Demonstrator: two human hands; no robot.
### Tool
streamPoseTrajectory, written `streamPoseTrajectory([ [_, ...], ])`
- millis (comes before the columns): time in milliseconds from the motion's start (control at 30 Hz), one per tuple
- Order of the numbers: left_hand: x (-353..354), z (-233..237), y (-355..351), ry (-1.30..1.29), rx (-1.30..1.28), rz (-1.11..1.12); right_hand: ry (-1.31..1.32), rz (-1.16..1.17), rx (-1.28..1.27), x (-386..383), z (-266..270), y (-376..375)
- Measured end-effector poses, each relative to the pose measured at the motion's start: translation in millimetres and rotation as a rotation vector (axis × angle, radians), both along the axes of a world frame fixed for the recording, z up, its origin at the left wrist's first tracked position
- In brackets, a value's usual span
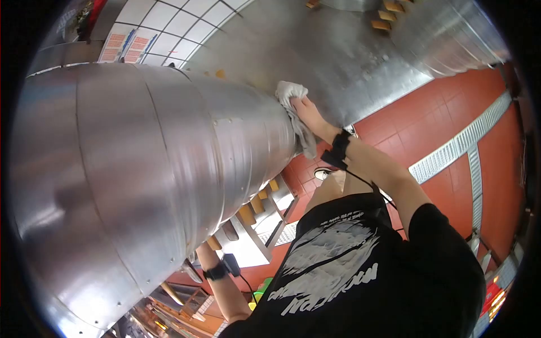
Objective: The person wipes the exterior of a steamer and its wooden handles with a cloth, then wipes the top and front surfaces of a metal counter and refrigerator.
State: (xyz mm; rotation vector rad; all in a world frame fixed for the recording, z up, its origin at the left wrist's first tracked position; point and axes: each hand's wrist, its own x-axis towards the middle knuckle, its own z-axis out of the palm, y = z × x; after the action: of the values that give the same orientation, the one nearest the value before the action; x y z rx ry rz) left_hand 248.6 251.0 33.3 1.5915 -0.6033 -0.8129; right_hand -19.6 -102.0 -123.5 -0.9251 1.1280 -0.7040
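Observation:
A large shiny metal cylinder [129,169] with riveted seams fills the left side of the head view. My right hand [309,115] is closed on a crumpled white-grey cloth [290,93], which lies against the cylinder's right end and hangs down over its edge. My left hand [206,254] is at the underside of the cylinder, close to a wooden handle [213,243]. The cylinder hides its fingers, so whether it grips anything does not show. Each wrist wears a black strap with a small device and a cable.
Beyond the cloth lies a steel surface [332,50] carrying another metal cylinder [451,36] and several wooden blocks [389,16]. Several wooden handles [246,214] jut from beneath the near cylinder. Red floor tiles [389,132] and a metal drain grate [459,143] lie at the right.

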Motion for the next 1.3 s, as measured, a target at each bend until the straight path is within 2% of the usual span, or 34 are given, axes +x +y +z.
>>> streamPoseTrajectory([
  [33,-18.1,9.3,15.6,0.023,-0.021,0.032,-0.011,0.021,-0.002,16.0,-15.2,-21.2],
  [100,-40.1,29.1,15.8,0.060,-0.055,0.098,-0.292,0.130,0.003,50.5,-36.8,-56.5],
  [133,-59.9,33.9,5.0,-0.224,0.204,0.104,-0.450,0.118,0.092,58.7,-21.7,-61.6],
  [167,-83.2,34.1,-6.9,-0.505,0.467,0.111,-0.468,0.132,0.099,64.2,-7.1,-70.5],
  [233,-112.9,28.3,-16.9,0.161,0.173,0.269,-0.246,0.417,0.154,62.2,41.5,-94.3],
  [267,-125.6,26.8,-18.9,0.100,0.237,0.250,-0.293,0.454,0.183,83.5,10.9,-103.3],
  [300,-138.4,29.4,-25.9,0.042,0.298,0.234,-0.302,0.470,0.184,84.4,15.4,-104.7],
  [367,-150.3,36.7,-46.8,0.509,-0.067,0.519,-0.315,0.430,0.144,83.6,22.4,-105.8],
  [400,-151.3,34.9,-46.3,0.502,-0.071,0.532,-0.321,0.444,0.147,85.6,18.1,-111.3],
  [467,-149.1,31.6,-36.4,0.014,0.257,0.446,-0.009,0.561,-0.153,91.1,1.8,-115.7],
  [500,-149.6,36.2,-40.1,0.008,0.254,0.461,-0.018,0.574,-0.157,95.8,-3.8,-115.3],
  [567,-151.7,46.1,-46.7,-0.326,0.369,0.335,-0.017,0.490,-0.163,103.2,-5.0,-110.0],
  [600,-150.5,39.6,-48.6,-0.852,0.586,0.140,-0.030,0.505,-0.172,103.4,-2.1,-109.1],
  [633,-143.9,24.3,-38.8,-0.862,0.584,0.161,-0.114,0.502,-0.144,100.1,8.6,-110.0],
  [700,-124.8,-3.3,-19.0,-0.495,0.364,0.523,-0.211,0.502,-0.124,100.3,41.7,-109.9],
  [733,-124.4,-0.6,-26.3,0.093,0.077,0.755,-0.316,0.452,-0.145,103.2,66.8,-105.6],
  [767,-131.1,8.1,-40.6,0.087,0.076,0.762,-0.418,0.403,-0.159,102.8,95.1,-100.1],
  [833,-149.8,27.6,-66.5,0.029,0.145,0.744,-0.709,0.404,-0.447,87.1,197.1,-102.5],
  [867,-148.0,24.0,-59.2,0.075,0.082,0.785,-0.653,0.308,-0.781,95.6,219.4,-98.1],
  [900,-146.3,23.6,-62.7,0.075,0.083,0.783,-0.820,0.257,-0.929,91.5,254.4,-100.5],
  [933,-144.6,23.1,-65.7,0.077,0.102,0.766,-0.900,0.300,-0.988,80.9,286.4,-103.1],
  [967,-200.1,42.8,21.6,0.078,0.127,0.750,-0.979,0.343,-1.039,71.3,304.8,-100.5],
  [1000,-198.6,43.7,20.0,0.081,0.152,0.735,-0.975,0.339,-1.030,64.4,306.4,-92.1],
  [1067,-175.8,33.5,-19.8,0.087,0.199,0.710,-1.159,0.208,-1.128,49.9,302.6,-79.9],
  [1133,-183.8,38.4,-7.5,0.098,0.248,0.698,-1.160,0.224,-1.151,42.9,254.5,-61.1],
  [1200,-202.6,51.0,22.2,0.108,0.291,0.693,-0.912,0.339,-1.185,26.7,182.5,-42.3],
  [1233,-198.7,47.5,12.3,0.112,0.306,0.691,-0.850,0.533,-0.965,21.5,131.5,-30.1],
  [1267,-195.2,46.3,6.9,0.115,0.318,0.688,-0.800,0.787,0.022,11.0,75.5,-0.6],
  [1300,-200.8,47.4,12.2,0.120,0.327,0.685,-0.631,0.485,-0.441,15.7,69.4,-15.9],
])
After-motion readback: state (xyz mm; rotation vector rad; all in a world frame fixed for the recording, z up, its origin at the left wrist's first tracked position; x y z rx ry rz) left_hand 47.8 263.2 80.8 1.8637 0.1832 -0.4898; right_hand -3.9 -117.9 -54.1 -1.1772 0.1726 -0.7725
